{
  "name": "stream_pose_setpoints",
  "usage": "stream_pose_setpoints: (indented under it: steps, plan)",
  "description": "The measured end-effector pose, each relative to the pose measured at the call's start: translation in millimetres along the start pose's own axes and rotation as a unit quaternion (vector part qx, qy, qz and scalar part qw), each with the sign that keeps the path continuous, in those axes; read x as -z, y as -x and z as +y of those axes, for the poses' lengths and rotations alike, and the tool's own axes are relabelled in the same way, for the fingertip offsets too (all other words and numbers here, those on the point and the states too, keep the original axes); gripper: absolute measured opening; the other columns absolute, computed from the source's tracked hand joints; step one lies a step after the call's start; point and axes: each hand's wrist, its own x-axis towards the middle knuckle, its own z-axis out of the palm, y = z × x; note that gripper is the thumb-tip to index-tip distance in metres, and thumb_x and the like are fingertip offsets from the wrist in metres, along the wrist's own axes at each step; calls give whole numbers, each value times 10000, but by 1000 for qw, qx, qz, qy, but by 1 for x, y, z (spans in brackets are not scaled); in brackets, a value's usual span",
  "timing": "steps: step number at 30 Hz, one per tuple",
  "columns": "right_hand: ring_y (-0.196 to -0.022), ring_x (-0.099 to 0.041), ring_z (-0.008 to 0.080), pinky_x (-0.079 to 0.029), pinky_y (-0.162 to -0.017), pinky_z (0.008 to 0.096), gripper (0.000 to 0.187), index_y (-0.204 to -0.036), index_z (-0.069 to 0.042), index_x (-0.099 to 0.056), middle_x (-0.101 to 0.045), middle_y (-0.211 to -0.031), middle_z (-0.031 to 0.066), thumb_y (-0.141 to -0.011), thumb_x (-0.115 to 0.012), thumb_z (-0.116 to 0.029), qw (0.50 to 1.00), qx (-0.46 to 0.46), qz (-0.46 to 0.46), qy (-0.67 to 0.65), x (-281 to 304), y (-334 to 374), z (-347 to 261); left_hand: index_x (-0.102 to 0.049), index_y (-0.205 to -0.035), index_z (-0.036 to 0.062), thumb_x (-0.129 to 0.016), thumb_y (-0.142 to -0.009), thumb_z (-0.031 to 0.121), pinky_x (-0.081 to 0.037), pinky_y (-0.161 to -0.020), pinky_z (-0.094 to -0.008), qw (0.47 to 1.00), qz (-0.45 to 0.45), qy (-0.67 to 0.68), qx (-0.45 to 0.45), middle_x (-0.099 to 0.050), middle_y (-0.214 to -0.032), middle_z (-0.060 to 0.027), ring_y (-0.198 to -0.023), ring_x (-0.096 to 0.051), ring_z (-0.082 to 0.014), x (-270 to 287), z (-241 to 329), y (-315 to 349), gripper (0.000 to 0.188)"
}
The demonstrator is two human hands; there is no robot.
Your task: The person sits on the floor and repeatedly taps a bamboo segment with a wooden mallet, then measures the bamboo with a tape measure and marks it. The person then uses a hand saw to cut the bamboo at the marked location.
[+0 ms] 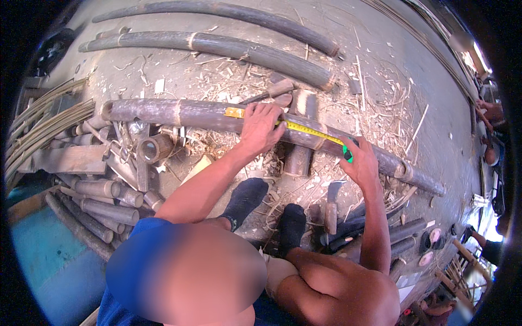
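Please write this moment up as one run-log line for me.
left hand: on pole | right hand: holding tape measure | yellow blade: out along pole, between hands | shavings: on floor

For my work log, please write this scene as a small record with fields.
Left hand: on the pole
Right hand: holding the tape measure
Yellow blade: drawn out along the pole, between the hands
Pole: lying across a log
Beyond: two more poles
Floor: scattered shavings
Left side: piled cut pieces
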Motion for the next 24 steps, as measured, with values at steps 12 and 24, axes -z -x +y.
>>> stream_pose_setpoints:
  steps: [12,24]
  plan:
    - [-1150,-579,440,-526,-974,526,667,-1391,-242,-635,-587,-1233,213,-740,-777,-217,1000,-3,-12,9,1,-1,1,-626,-1116,102,-706,-905,273,-327,-1095,-506,1000,17,-12,-5,-663,-1129,-109,-1176,-579,-305,-1,0,1,283]
    - [-1189,-576,439,-521,-997,511,649,-1401,-253,-629,-580,-1283,235,-761,-735,-238,1000,-6,-9,9,2,1,0,-616,-1093,98,-701,-910,227,-323,-1093,-486,1000,5,-10,-9,-658,-1113,-104,-1147,-582,-297,1,2,-1,239]
